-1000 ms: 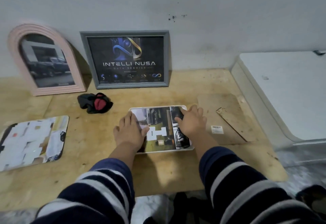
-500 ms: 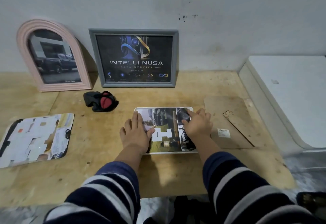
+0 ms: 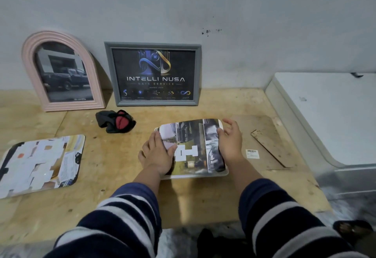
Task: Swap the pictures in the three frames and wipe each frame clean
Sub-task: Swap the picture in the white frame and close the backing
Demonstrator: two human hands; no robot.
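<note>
A collage picture (image 3: 191, 135) lies in a white frame (image 3: 203, 175) flat on the wooden table, its far edge bowed upward. My left hand (image 3: 156, 156) rests flat on the picture's left side, thumb on the print. My right hand (image 3: 231, 141) is at the picture's right edge; the thumb touches it and the fingers are loosely curved. A pink arched frame (image 3: 32, 58) with a truck photo and a grey frame (image 3: 154, 44) with a dark logo print lean against the wall. A black and red cloth (image 3: 115, 121) lies in front of them.
Another collage picture (image 3: 40, 162) lies loose at the table's left. A brown backing board (image 3: 262, 127) with a smaller piece on it lies right of my right hand. A white box (image 3: 325, 115) borders the table on the right.
My right hand slid from on top of the picture to its right edge. The picture's far edge has risen off the frame. My left hand stays on the left side.
</note>
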